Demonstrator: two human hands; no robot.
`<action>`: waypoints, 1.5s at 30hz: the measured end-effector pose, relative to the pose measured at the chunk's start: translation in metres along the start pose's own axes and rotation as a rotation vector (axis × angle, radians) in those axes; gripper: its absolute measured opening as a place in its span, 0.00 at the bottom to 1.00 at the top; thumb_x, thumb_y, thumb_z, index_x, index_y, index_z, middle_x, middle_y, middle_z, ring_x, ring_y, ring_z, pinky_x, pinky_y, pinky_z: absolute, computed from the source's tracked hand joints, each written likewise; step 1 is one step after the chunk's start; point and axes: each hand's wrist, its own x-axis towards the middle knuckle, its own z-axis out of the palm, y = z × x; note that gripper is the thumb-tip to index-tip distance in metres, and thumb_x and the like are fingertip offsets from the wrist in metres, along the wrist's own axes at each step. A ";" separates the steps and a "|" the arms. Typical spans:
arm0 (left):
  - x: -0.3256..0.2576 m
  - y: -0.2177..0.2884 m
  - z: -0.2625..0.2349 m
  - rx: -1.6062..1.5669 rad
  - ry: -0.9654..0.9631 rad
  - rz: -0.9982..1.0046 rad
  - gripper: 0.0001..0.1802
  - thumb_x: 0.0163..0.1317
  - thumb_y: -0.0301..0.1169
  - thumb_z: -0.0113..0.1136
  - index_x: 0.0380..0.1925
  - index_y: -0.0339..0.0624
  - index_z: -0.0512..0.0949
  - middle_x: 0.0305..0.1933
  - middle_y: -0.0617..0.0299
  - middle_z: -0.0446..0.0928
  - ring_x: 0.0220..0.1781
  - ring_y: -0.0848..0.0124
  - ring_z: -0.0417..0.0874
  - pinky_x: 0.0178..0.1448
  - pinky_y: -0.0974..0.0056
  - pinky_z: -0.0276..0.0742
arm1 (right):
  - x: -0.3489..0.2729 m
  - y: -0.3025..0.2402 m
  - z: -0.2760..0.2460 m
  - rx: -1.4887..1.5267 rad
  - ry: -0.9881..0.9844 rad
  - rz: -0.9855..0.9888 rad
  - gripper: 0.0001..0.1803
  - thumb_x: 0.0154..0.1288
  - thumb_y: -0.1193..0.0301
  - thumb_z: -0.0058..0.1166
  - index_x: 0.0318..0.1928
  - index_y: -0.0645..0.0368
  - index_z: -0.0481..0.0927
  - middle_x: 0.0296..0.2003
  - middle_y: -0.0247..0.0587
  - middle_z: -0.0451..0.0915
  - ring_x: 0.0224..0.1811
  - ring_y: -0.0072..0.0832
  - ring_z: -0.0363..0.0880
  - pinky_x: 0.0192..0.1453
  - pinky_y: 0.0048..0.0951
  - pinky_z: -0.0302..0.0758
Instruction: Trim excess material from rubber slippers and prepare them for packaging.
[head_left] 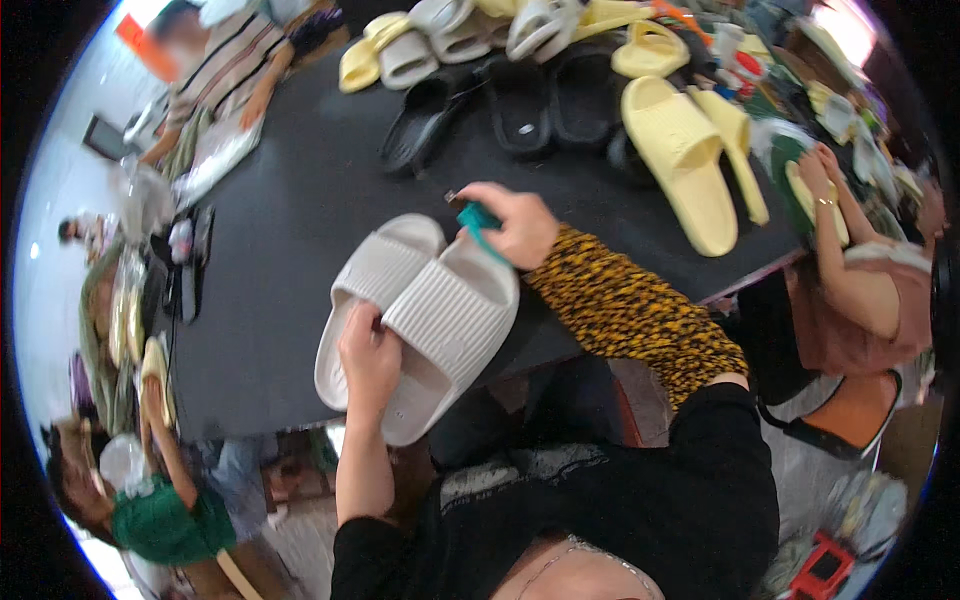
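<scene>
My left hand (370,355) is closed around the inner edges of two light grey slide slippers (452,318), its thumb near the ribbed straps. The pair lies side by side, toes pointing away, over the near edge of the black table. My right hand (515,228), below a yellow-and-black patterned sleeve, is closed on a small teal tool (478,217) with a dark tip. It is at the toe of the right slipper; the tool's exact kind is unclear, and whether its tip touches the slipper cannot be made out.
Black slippers (520,105) lie across the table (270,250), with grey and yellow ones behind. A large yellow slipper (685,160) lies at the right. Co-workers sit at the far left, near left in a green shirt (180,520), and right. An orange-seated chair (850,415) stands at the right.
</scene>
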 end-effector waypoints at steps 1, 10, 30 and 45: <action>-0.001 0.002 -0.001 0.028 0.034 -0.030 0.04 0.52 0.18 0.54 0.28 0.32 0.70 0.27 0.50 0.70 0.29 0.56 0.72 0.35 0.59 0.68 | -0.002 -0.005 -0.003 0.029 0.019 0.009 0.25 0.55 0.69 0.65 0.53 0.59 0.74 0.38 0.47 0.80 0.38 0.34 0.82 0.42 0.31 0.77; -0.001 -0.015 -0.022 0.173 0.214 -0.054 0.09 0.47 0.14 0.51 0.31 0.31 0.68 0.32 0.47 0.68 0.36 0.49 0.69 0.39 0.52 0.66 | -0.004 -0.029 -0.014 0.231 -0.343 0.177 0.28 0.55 0.77 0.64 0.57 0.62 0.70 0.31 0.28 0.75 0.32 0.15 0.73 0.39 0.21 0.72; -0.006 0.005 -0.030 0.411 0.300 0.188 0.17 0.39 0.12 0.50 0.34 0.31 0.71 0.35 0.45 0.72 0.34 0.47 0.69 0.40 0.49 0.66 | -0.003 -0.047 -0.030 0.028 -0.601 0.134 0.31 0.48 0.73 0.69 0.53 0.58 0.70 0.39 0.41 0.77 0.36 0.29 0.78 0.41 0.27 0.77; -0.007 0.015 -0.028 0.467 0.359 0.274 0.19 0.37 0.12 0.50 0.34 0.30 0.73 0.35 0.46 0.72 0.33 0.48 0.70 0.37 0.50 0.67 | -0.005 -0.039 -0.035 0.591 -0.539 0.488 0.24 0.56 0.70 0.65 0.50 0.65 0.71 0.28 0.31 0.78 0.25 0.14 0.75 0.28 0.17 0.70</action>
